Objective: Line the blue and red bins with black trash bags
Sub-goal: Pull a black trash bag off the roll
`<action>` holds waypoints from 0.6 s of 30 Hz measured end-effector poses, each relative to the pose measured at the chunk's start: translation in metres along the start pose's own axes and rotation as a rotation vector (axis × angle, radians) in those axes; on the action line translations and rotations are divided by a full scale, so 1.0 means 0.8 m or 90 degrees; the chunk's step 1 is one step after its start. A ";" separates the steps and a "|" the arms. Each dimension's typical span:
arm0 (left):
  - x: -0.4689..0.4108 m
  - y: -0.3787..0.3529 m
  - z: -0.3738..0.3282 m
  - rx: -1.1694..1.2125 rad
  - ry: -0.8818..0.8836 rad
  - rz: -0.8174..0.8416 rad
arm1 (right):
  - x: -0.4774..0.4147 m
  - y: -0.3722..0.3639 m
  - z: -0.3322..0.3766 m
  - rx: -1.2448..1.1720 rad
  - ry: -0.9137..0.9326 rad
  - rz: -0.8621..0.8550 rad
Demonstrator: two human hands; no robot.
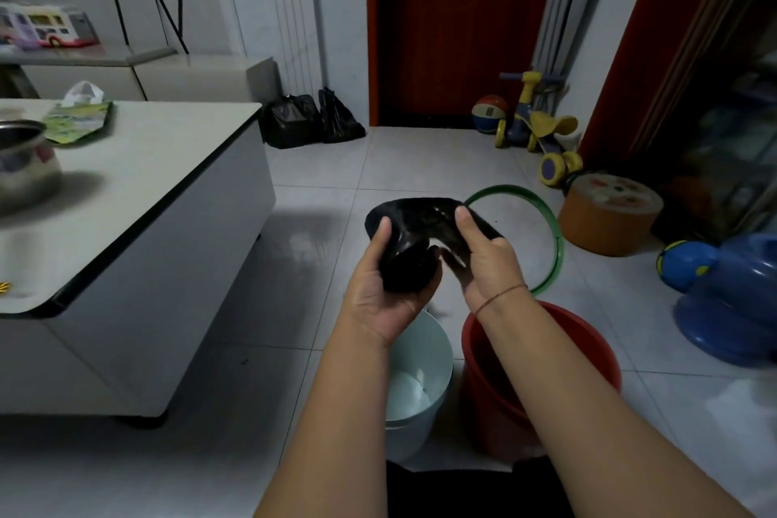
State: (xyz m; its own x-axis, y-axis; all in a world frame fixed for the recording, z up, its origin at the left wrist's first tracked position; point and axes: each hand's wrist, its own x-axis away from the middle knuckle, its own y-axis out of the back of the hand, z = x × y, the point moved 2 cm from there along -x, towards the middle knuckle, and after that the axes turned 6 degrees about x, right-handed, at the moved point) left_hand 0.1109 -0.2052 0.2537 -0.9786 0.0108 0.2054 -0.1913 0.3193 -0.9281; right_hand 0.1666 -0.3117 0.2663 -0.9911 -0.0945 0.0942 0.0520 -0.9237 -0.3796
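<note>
While the blue bin (405,435) and red bin (494,395) stood below, the left hand (378,299) gripped a black trash bag roll (410,269), and the right hand (487,265) pinched its loose end.

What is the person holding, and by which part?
A roll of black trash bags. The left hand cups the rolled part, thumb on the loose sheet; the right hand pinches the unrolled end.
</note>
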 end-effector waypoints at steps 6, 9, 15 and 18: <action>-0.006 0.002 0.001 -0.236 -0.107 -0.111 | 0.029 -0.029 -0.013 0.088 0.023 0.180; 0.002 -0.003 0.002 -0.101 -0.010 -0.054 | 0.026 -0.027 -0.016 0.095 0.044 0.098; 0.006 0.009 -0.014 0.056 -0.038 0.007 | 0.004 -0.004 -0.005 0.170 0.089 -0.022; 0.006 0.016 -0.022 0.043 -0.052 -0.004 | -0.002 0.008 0.002 0.061 0.018 -0.045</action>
State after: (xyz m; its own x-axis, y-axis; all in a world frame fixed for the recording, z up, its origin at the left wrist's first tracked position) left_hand 0.1053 -0.1843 0.2482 -0.9796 -0.0689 0.1886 -0.2000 0.2539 -0.9463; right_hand 0.1689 -0.3178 0.2656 -0.9956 -0.0186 0.0915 -0.0081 -0.9593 -0.2824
